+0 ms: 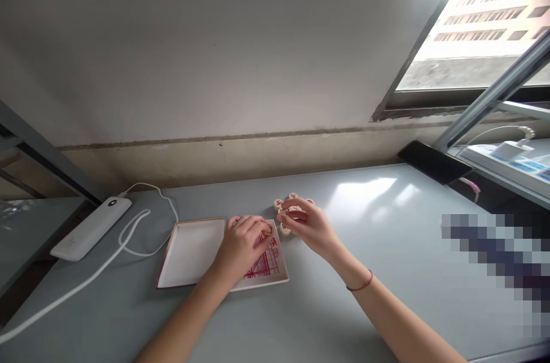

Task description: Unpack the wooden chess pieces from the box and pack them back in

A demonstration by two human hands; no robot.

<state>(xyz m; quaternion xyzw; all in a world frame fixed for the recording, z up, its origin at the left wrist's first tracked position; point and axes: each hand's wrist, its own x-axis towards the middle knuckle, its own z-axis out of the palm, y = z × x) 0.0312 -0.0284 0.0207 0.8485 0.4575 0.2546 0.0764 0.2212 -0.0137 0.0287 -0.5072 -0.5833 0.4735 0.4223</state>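
My right hand [310, 225] pinches a round, pale xiangqi piece [282, 212] between thumb and fingers. Around and beneath its fingertips, several more xiangqi pieces [293, 196] with red characters lie grouped on the desk, partly covered by the hand. My left hand [247, 243] is curled over the box half with red line printing [268, 263]. Its thumb and fingertips come together near that half's upper right corner; whatever they grip is too small to make out. Left of this hand lies the box's plain white half [195, 251], open side up.
A white power bank [91, 229] with a white cable [94, 277] lies at the left. A black phone or tablet [433, 161] leans by the metal post at the right, near a shelf holding a white plug [512, 150]. The wall [223, 77] borders the grey desk [344, 294].
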